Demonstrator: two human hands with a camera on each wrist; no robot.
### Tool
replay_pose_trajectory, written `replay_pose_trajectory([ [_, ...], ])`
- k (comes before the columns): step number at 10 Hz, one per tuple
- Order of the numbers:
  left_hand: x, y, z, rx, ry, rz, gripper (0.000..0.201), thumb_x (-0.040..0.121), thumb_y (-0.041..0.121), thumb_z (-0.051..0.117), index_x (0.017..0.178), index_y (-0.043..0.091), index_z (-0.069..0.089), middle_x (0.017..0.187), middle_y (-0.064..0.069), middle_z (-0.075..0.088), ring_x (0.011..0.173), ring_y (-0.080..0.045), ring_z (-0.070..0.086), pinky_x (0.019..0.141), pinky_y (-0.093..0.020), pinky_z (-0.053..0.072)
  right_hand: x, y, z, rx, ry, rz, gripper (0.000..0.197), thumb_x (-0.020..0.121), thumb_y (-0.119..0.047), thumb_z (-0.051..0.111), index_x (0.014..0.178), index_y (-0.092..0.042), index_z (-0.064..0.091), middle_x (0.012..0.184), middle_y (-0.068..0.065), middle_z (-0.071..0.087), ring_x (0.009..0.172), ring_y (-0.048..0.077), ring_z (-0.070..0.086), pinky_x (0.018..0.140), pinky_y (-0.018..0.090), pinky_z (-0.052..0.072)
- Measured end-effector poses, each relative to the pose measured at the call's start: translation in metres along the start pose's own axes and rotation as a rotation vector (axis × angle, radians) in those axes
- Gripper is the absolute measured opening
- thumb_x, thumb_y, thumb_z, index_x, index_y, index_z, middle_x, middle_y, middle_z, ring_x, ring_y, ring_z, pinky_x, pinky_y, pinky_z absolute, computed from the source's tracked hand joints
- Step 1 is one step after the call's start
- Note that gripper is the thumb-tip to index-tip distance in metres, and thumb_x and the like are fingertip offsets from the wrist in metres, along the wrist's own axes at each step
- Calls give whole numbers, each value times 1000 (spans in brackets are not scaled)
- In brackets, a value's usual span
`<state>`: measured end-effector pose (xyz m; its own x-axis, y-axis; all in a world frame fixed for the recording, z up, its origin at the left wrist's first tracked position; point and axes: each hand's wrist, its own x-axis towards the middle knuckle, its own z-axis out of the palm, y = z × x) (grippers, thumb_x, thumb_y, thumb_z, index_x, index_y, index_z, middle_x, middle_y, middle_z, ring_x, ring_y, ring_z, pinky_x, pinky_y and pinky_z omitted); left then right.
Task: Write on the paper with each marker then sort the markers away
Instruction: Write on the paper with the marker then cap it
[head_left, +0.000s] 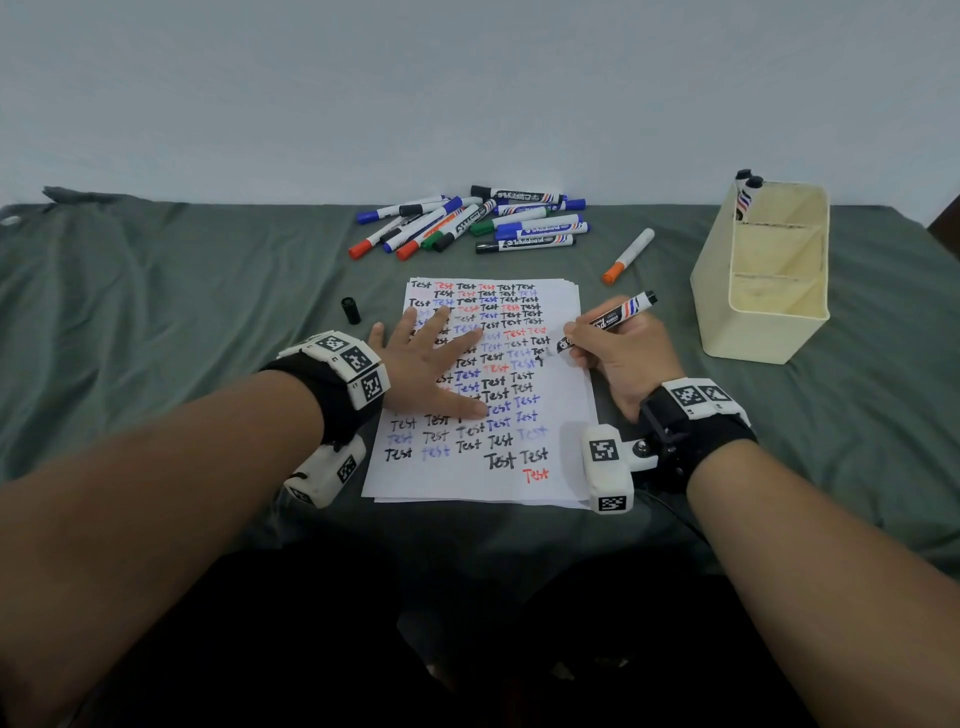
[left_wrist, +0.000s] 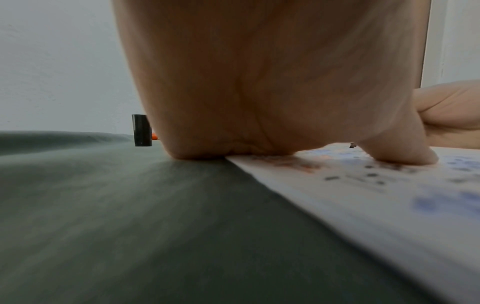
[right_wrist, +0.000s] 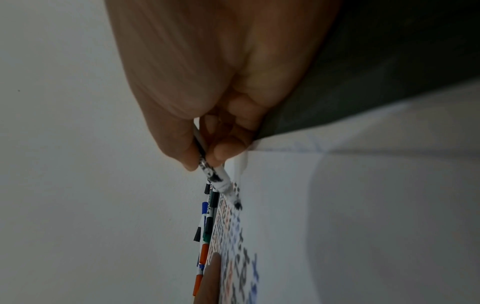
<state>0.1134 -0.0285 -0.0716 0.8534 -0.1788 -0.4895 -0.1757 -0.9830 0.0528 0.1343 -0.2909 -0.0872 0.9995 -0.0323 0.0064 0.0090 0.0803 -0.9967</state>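
A white sheet of paper (head_left: 561, 431) covered in rows of "Test" in black, red and blue lies in the middle of the grey-green cloth. My left hand (head_left: 431, 358) lies flat on it with fingers spread, pressing it down; the left wrist view shows the palm (left_wrist: 259, 102) on the paper's edge (left_wrist: 337, 195). My right hand (head_left: 623, 348) grips an uncapped black marker (head_left: 608, 322), whose tip (right_wrist: 237, 204) touches the paper at its right side. The marker's black cap (head_left: 351, 310) stands on the cloth left of the sheet.
A heap of capped markers (head_left: 478, 221) in black, blue, red and green lies behind the paper. One orange-capped marker (head_left: 628, 256) lies alone to the right. A cream divided holder (head_left: 763, 270) at the right holds two markers (head_left: 746, 195) in its back compartment.
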Motion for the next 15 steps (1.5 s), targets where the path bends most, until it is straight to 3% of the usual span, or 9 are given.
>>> replay_pose_trajectory([
  [2,-1,1,-1,6,-4,2,120,42,111,24,142,63,-23,158,12,-37,148,-30,-30,117,-65,-11,5,4,-3,-52,42,-20,15,84,0,74,79,-8,62,68,15,64,55,20,57,55,30,49],
  [8,2,-1,1,9,-3,2,119,42,111,24,139,64,-25,158,13,-37,148,-30,-30,116,-65,-12,9,11,-7,-23,16,-37,14,80,-1,74,81,-7,61,62,9,63,51,19,55,50,28,47],
  [10,3,-1,2,18,11,0,119,43,111,24,140,63,-24,159,12,-36,148,-30,-29,117,-65,-11,10,10,-8,-17,68,-11,24,76,-9,73,65,-28,65,62,5,63,54,17,53,55,31,46],
  [15,3,-1,1,18,4,0,119,44,111,25,141,63,-24,159,12,-36,148,-30,-29,117,-65,-11,10,10,-8,70,106,-10,20,75,-5,71,70,-20,60,61,4,62,50,13,51,49,24,44],
])
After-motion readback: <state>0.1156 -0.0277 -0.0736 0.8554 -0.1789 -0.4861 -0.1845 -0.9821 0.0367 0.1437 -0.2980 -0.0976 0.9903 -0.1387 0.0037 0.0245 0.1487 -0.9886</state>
